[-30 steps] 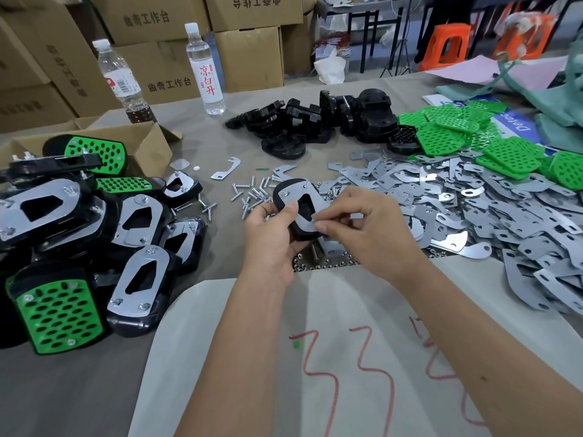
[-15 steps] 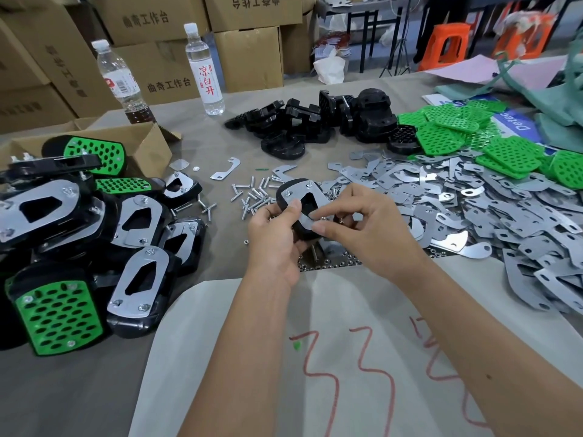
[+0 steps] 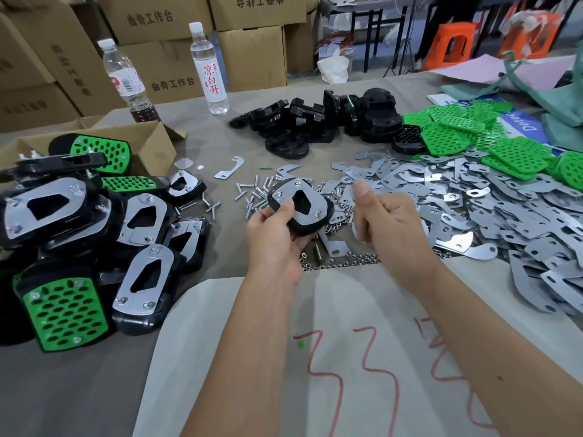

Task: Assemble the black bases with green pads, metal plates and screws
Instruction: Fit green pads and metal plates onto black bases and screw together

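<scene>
At frame centre, the left hand (image 3: 274, 238) grips a black base (image 3: 301, 208) with a metal plate (image 3: 298, 200) screwed on top. The right hand (image 3: 389, 223), just beside it, is loosely curled, thumb up; whether its fingers hold anything cannot be told. Loose screws (image 3: 252, 193) lie on the bench (image 3: 79, 389).

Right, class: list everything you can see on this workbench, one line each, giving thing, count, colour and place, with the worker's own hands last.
held base: one, black, metal plate on top, centre
finished assemblies: a pile, black, silver and green, left
black bases: a heap, unassembled, far centre
green pads: a heap, far right
metal plates: many, silver, loose, right
screws: scattered, silver, left of the held base
nuts: many, silver, near the cloth edge
bottles: two, clear, far left
cardboard box: one, brown, open, left
left hand: grips the held base
right hand: beside the base, fingers curled, thumb up
</scene>
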Tool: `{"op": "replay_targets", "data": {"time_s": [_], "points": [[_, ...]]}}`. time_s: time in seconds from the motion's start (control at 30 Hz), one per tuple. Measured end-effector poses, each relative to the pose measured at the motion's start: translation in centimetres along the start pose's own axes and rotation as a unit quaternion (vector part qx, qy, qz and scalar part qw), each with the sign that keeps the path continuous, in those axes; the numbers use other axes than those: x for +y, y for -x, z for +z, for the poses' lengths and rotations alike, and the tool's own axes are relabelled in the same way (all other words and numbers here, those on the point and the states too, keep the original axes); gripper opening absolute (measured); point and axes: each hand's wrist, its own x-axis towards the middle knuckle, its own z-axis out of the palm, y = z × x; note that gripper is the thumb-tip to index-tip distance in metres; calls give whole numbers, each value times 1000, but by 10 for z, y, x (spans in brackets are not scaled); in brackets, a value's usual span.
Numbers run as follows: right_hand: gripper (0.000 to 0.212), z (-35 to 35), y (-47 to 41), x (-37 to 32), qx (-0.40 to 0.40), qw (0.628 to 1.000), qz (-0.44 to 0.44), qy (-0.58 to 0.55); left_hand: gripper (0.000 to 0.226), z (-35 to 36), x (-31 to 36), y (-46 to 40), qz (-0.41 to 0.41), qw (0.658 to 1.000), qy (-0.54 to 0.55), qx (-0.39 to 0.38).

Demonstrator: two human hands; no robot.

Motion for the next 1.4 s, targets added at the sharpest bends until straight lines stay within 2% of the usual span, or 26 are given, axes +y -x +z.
{"op": "replay_targets", "data": {"time_s": [0.07, 0.17, 0.23, 0.33, 0.43, 0.5, 0.6, 0.67, 0.77, 0.83, 0.9, 1.07, 1.2, 1.3, 1.4], "points": [[71, -2, 1, 1, 12, 1000, -7, -21, 13, 0, 0, -1, -1, 1000, 4, 4], [50, 4, 0, 1, -37, 999, -2, -6, 13, 0, -1, 0, 4, 1000, 1, 3], [56, 4, -2, 0, -42, 999, 13, 5, 10, -1, -1, 0, 4, 1000, 1, 5], [69, -1, 0, -1, 2, 999, 16, -40, 4, 0, -1, 0, 0, 1000, 3, 14], [48, 4, 3, -3, -29, 1000, 2, -3, 5, 1, -1, -1, 1, 1000, 6, 14], [56, 5, 3, -7, -42, 999, 9, 23, 6, 2, -3, 1, 6, 1000, 0, 18], [73, 0, 2, -6, -16, 1000, 4, -1, 13, 2, -2, 2, 15, 999, -7, 31], [67, -3, 3, -2, 11, 999, -26, 24, 11, 1, 1, 1, 35, 996, -69, 42], [33, -4, -4, 5, 52, 979, -92, 172, 5, -4, 4, 4, 69, 970, -229, -39], [15, -5, -9, 9, 25, 957, -110, 267, 13, -6, 5, 7, 87, 946, -289, -120], [8, -8, -12, 12, -20, 942, -110, 315, 11, -4, 5, 11, 102, 925, -330, -158], [9, -11, -10, 13, -63, 932, -100, 343, 28, -5, 9, 12, 117, 908, -372, -156], [5, -9, -10, 12, -64, 923, -105, 364, 46, -5, 10, 11, 107, 904, -380, -164], [9, -7, -10, 9, -64, 917, -106, 378, 43, -4, 12, 12, 98, 902, -384, -169], [24, -5, -9, 8, -59, 910, -106, 398, 26, -4, 10, 14, 96, 901, -390, -164]]}}
